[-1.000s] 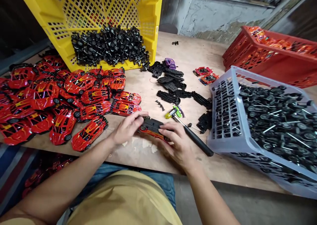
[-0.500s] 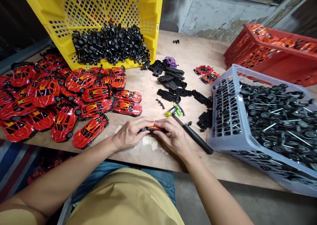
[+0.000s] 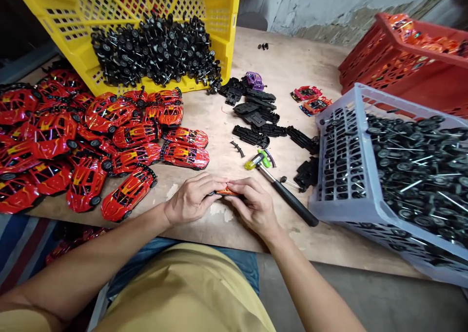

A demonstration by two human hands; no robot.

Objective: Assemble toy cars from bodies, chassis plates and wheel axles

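Between my two hands is a red toy car [image 3: 227, 191], low over the front of the wooden table, most of it covered by fingers. My left hand [image 3: 192, 198] is closed on its left end. The right end sits in the closed fingers of my right hand [image 3: 254, 203]. Just beyond my right hand lies a mallet [image 3: 285, 193] with a yellow and green head and a black handle. A small black curved part [image 3: 237, 149] rests behind the hands. Further back are several black chassis plates [image 3: 254, 115].
Red toy cars [image 3: 135, 134] are heaped at left. A yellow crate [image 3: 234, 39] with black wheel parts stands behind. At right are a clear crate [image 3: 365, 176] of wheel axles and a red crate [image 3: 409, 54]. A purple car body [image 3: 254, 81] and red bodies [image 3: 306, 93] lie farther back.
The view has shifted a little. Both hands stay on the toy car in nearly the same place, and slightly less of the car's black underside shows between them.
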